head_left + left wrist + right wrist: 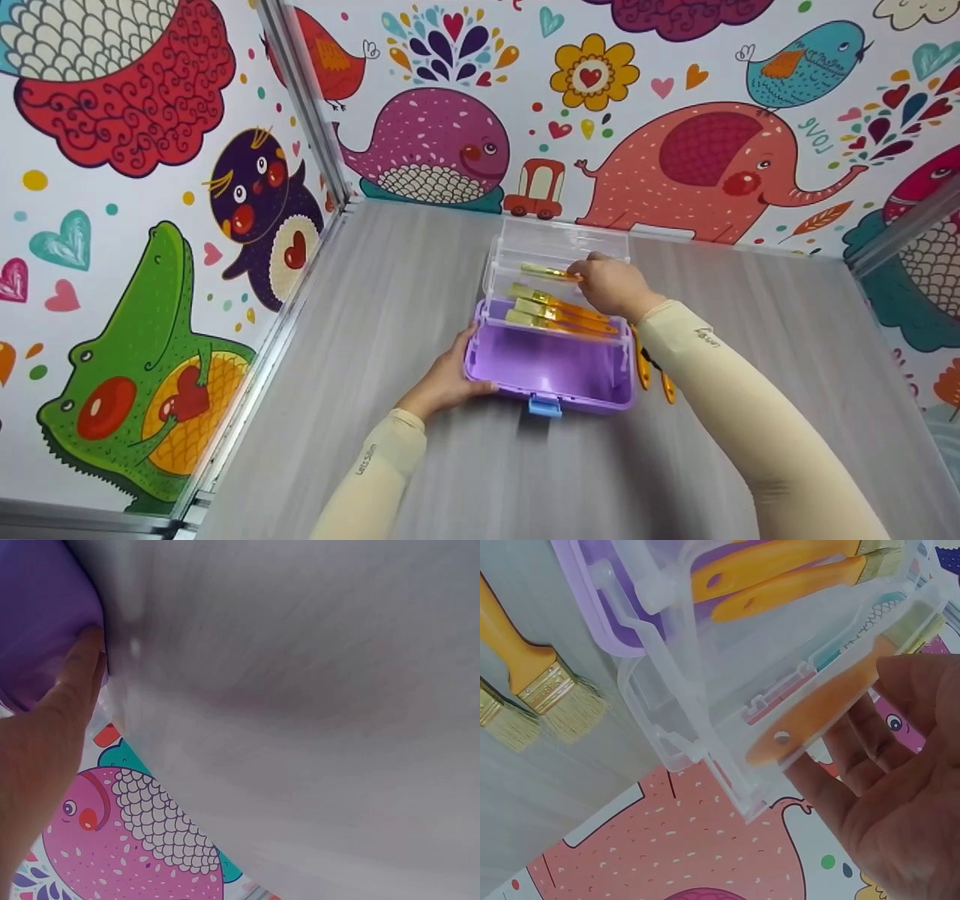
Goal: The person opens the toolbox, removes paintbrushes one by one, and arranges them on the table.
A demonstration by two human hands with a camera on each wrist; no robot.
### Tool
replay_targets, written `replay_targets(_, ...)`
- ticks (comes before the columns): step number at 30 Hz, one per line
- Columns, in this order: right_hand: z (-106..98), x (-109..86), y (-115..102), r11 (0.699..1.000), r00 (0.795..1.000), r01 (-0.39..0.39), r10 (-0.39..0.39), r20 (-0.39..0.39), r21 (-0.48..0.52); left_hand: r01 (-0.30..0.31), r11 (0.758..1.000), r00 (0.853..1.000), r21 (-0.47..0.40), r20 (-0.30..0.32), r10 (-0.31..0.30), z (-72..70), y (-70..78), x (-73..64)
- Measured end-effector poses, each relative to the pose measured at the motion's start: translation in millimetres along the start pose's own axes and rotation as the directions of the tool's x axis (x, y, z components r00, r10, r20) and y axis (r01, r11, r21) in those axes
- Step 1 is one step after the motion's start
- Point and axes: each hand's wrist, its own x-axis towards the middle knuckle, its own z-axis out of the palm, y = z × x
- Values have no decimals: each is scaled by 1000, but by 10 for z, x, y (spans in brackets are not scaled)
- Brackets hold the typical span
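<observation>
A purple storage box (551, 364) with clear fold-out trays stands open on the table. My left hand (448, 381) holds its left front corner, thumb along the front rim and fingers against the side. In the left wrist view, a finger (79, 664) presses on the purple wall. My right hand (611, 285) pinches an orange-handled paintbrush (551, 272) at the uppermost clear tray (521, 238). The right wrist view has its orange handle (817, 716) behind translucent plastic, with my thumb close to the bristle end. Lower down, more paintbrushes (566, 310) lie side by side in a tray.
Two orange-handled brushes (643, 364) lie on the table just right of the box, partly hidden by my right forearm. A blue latch (545, 406) hangs at the box front. Printed panels (420, 150) with cartoon animals stand behind and at both sides.
</observation>
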Motion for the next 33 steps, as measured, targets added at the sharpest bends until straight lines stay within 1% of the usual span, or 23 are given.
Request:
replay_targets(6, -9, 17, 2, 999, 999, -33, 33, 6, -30, -1, 1000, 1000, -13, 0, 1, -1, -3, 3)
replay_targets(13, 13, 18, 25, 999, 999, -12, 11, -38, -34, -19, 1000, 1000, 0, -3, 19, 5, -8, 2)
replay_targets(18, 25, 15, 36, 999, 998, -17, 16, -64, -28, -40, 999, 999, 3, -7, 40, 3, -16, 1)
replay_targets(24, 26, 16, 37, 999, 996, -32, 31, -78, -16, -40, 999, 999, -5, -3, 40, 4, -18, 3)
replay_targets(29, 23, 22, 44, 999, 996, -25, 23, -91, -28, -23, 1000, 1000, 3, 3, 23, 3, -13, 4)
replay_targets(33, 14, 26, 48, 999, 995, -23, 18, -97, -42, -27, 1000, 1000, 0, 2, 27, 1, -15, 1)
